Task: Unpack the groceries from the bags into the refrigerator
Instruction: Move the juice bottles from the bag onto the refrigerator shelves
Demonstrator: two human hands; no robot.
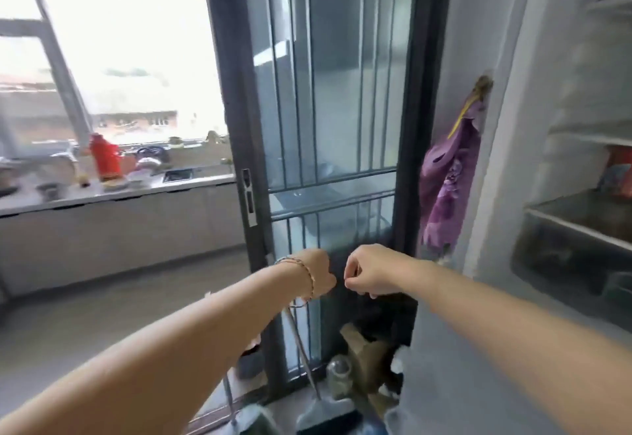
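At the right edge of the view, the refrigerator (506, 161) stands open, exposing a white shelf (588, 139) and, below it, a clear drawer (564, 239). A red and orange package (619, 171) sits under the shelf; its printing is too blurred to read. A purple cloth (444, 188) hangs from a hook on the refrigerator's outer side wall. Both arms extend forward toward a dark-framed sliding glass door (236, 127) just left of the refrigerator. The left hand (323, 274) and the right hand (367, 272) sit close together at the same height, knuckles facing each other, with a narrow gap between them. Fingers of both hands are curled inward. Whether either hand grasps anything cannot be told: the zone under the fingers is dark and blurred. A thin beaded bracelet (307, 274) circles the left wrist. No grocery bag can be identified with certainty; a dark shape below the right hand is indistinct. Near the floor, a slanted metal handle (301, 342) runs down from under the left wrist, and a glass jar (338, 371) stands by the door's base. Through the doorway on the left, a counter (119, 193) carries a red bottle (104, 157); any label text on it is illegible.
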